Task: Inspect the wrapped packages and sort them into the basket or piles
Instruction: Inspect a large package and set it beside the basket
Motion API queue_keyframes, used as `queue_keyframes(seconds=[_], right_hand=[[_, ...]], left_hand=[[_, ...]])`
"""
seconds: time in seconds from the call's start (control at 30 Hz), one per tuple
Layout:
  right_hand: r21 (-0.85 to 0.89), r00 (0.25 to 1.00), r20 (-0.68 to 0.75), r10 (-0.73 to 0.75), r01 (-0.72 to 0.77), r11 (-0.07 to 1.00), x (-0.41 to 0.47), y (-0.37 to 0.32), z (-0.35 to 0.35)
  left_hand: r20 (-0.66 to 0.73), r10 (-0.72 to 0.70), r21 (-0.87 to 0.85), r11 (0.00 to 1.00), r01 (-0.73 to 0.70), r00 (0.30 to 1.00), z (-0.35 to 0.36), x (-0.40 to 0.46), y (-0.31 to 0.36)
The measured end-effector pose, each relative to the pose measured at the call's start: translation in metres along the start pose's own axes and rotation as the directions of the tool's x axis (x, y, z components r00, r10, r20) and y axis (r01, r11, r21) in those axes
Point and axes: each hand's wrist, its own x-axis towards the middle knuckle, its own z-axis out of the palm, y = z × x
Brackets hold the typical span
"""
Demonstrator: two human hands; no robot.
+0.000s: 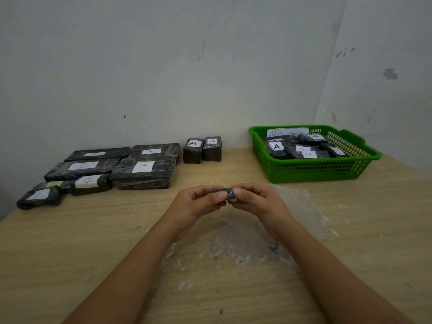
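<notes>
both forearms reach in from the near edge of the bench and converge over its middle, wrists slightly raised. the left hand and right hand meet fingertip to fingertip, each pinching one end of a small dark package with thumb below and curled fingers above. the package is held clear of the bench, above a patch of clear film lying on the surface; most of the package is hidden by the fingers, and no label shows on it

step in hand, as judged: inspection. to do it well:
- keep the pinch at the ends only, so the faces stay exposed
- roll the package between the fingertips to present each face and find the label
- check the wrap for tears or loose film before choosing a destination
- do not squeeze hard; the wrap looks thin and may crease

destinations, further out: the b pile of larger flat packages toward the far left corner, two upright a packages at the far edge near the middle, and the green basket toward the far right corner, which carries a card reading "abnormal" and already holds several packages
</notes>
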Motion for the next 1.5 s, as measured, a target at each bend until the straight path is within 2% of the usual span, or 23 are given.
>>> queue_keyframes(seconds=[0.2,0.8,0.93,1.07,1.17,1.37,1.5], right_hand=[[0.014,0.999,0.024,0.036,-0.036,0.999,-0.0015,0.001,0.0017],[-0.011,1.0,-0.019,0.009,-0.009,1.0,0.0003,0.0026,0.0017],[-0.051,1.0,-0.009,0.026,-0.027,0.998,-0.0004,0.002,0.0031],[-0.07,0.999,0.038,0.033,-0.03,0.997,-0.0015,0.0002,0.0037],[-0.098,0.998,0.059,0.031,-0.026,0.995,-0.0014,0.0016,0.0031],[-0.126,0.999,0.028,0.039,-0.035,0.991,-0.0012,0.0015,0.0028],[-0.22,0.999,0.048,0.02,-0.009,0.976,-0.003,0.0022,0.0055]], left_hand=[[-0.034,0.032,-0.014,0.999,-0.033,0.999,-0.0012,0.0023,-0.0042],[-0.043,0.04,0.059,0.998,-0.037,0.998,-0.0032,0.0054,-0.0093],[-0.052,-0.014,0.038,0.999,0.016,0.999,-0.002,0.0049,-0.0057],[-0.132,-0.105,-0.051,0.994,0.099,0.986,-0.0024,0.0055,0.0001],[-0.144,-0.112,-0.011,0.994,0.111,0.983,-0.0013,0.0061,0.0],[-0.155,-0.05,0.135,0.988,0.071,0.987,-0.0008,0.0058,-0.0044],[-0.183,0.022,0.143,0.99,0.005,0.983,-0.0026,0.0067,-0.0087]])
